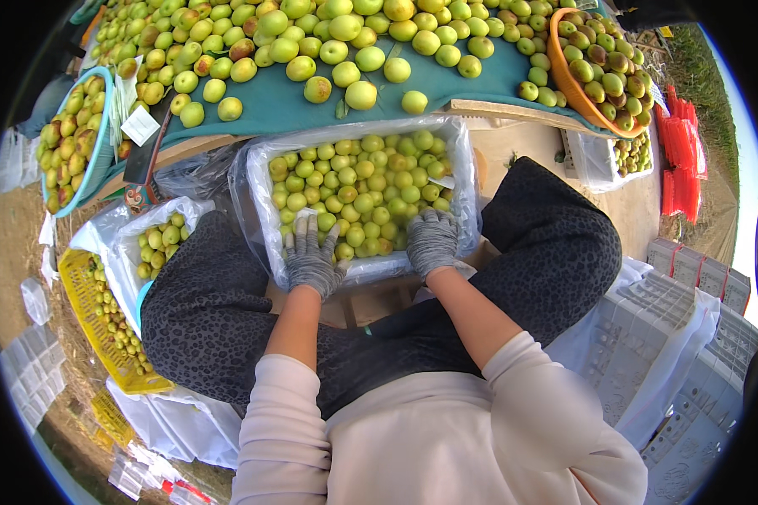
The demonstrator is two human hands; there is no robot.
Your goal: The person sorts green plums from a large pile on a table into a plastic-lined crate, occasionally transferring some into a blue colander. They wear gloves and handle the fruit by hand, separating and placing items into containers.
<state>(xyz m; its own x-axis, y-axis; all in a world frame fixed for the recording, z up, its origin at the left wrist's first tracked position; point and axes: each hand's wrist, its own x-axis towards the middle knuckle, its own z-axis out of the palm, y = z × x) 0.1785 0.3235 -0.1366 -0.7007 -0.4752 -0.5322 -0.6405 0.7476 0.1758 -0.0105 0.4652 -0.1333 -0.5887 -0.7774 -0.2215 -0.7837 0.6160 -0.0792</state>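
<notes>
A crate lined with clear plastic (262, 224) stands between my knees, filled with green jujube-like fruits (360, 189). My left hand (312, 255), in a grey knit glove, lies palm down over the crate's near left corner, fingers spread, beside a small white piece at its fingertips. At the near right, my right hand (433, 243), gloved the same way, rests with bent fingers on the fruits and the liner's edge. Whether its fingers grip anything cannot be told. A small white slip (442, 182) lies among the fruits at the right.
Beyond the crate, a table with teal cloth (265, 106) and a wooden edge bears loose fruits. A blue basket (109, 136) stands left, an orange basket (559, 69) right. A yellow crate (79, 303) is beside my left knee; grey plastic crates (631, 328) are at the right.
</notes>
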